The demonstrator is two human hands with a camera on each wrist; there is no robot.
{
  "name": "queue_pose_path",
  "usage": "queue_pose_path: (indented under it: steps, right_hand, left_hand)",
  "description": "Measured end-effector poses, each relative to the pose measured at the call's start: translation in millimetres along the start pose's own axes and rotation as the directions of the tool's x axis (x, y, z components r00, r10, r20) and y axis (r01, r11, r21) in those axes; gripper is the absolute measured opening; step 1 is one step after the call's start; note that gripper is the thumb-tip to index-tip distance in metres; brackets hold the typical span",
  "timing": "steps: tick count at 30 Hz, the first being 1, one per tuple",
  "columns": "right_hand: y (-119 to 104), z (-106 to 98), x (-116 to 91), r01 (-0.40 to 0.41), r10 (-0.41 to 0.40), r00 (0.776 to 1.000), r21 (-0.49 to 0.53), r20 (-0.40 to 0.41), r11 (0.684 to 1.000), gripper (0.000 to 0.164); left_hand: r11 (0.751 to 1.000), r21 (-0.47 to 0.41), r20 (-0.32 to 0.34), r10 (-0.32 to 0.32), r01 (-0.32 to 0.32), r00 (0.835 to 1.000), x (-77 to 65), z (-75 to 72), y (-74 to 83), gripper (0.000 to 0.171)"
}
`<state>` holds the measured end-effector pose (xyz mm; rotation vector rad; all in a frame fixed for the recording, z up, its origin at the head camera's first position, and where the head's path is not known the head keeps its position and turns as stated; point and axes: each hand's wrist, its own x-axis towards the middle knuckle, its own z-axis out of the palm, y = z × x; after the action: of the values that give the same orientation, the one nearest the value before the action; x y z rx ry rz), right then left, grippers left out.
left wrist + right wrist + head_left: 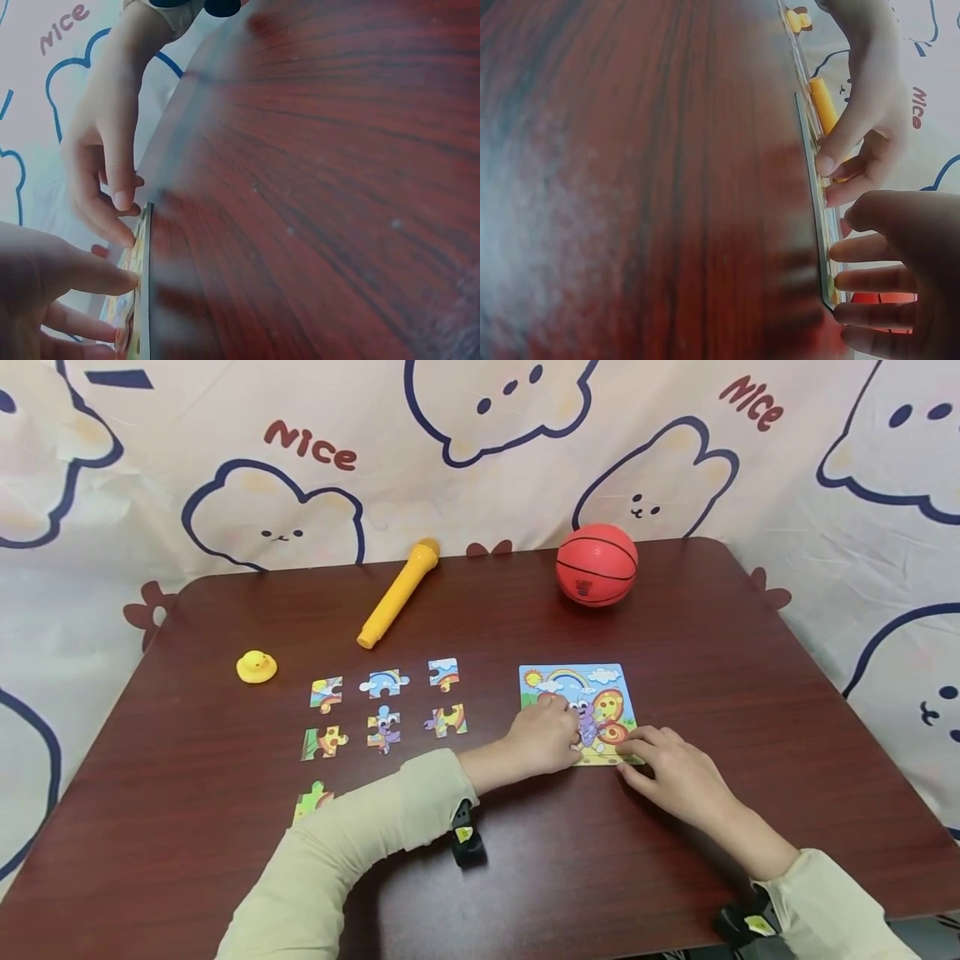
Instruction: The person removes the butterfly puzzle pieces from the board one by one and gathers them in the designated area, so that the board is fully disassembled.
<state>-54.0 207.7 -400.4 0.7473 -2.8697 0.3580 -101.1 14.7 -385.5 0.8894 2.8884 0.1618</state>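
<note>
A square puzzle board (585, 680) printed with a purple butterfly, rainbow and sun lies on the table. My left hand (544, 735) reaches over its left and middle part with bent fingers, and its thumb (112, 276) touches the board's face. Whether a piece is between those fingertips is hidden. At the board's lower right corner, my right hand (678, 774) rests its spread, fairly straight fingers (874, 279) on the edge. Left of the board, loose jigsaw pieces lie in rows, among them a rainbow piece (385, 683) and a purple piece (384, 730); my left forearm hides part of the lowest row.
A yellow toy microphone (399, 593) lies behind the pieces. On the left sits a yellow rubber duck (257, 667). A red toy basketball (597, 565) stands near the table's back edge. The brown table (750, 677) backs onto a printed cloth.
</note>
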Motion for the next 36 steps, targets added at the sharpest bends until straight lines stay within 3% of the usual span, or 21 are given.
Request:
queue_pose_path:
  steps: [9, 24, 32, 36]
  right_hand:
    - [-0.5, -0.4, 0.3, -0.010, 0.010, 1.000, 0.007, 0.020, 1.000, 0.018]
    - [1.0, 0.6, 2.2, 0.001, -0.001, 1.000, 0.000, 0.016, 1.000, 0.018]
    - [1.2, 0.6, 2.8, 0.003, -0.003, 1.000, 0.002, 0.014, 1.000, 0.017]
    - [1.4, 0.2, 2.8, 0.004, -0.004, 1.000, -0.002, 0.014, 1.000, 0.017]
  left_hand:
    - [1.000, -0.014, 0.027, -0.028, 0.028, 0.999, 1.8, 0.8, -1.3, 0.044]
    - [0.998, -0.034, 0.047, -0.044, 0.046, 0.998, 3.0, -0.7, -1.5, 0.048]
    - [0.995, -0.093, 0.009, -0.023, 0.023, 1.000, 4.5, 0.5, -2.7, 0.041]
    - [0.988, -0.155, -0.012, -0.012, 0.010, 1.000, 5.0, -1.6, -4.4, 0.027]
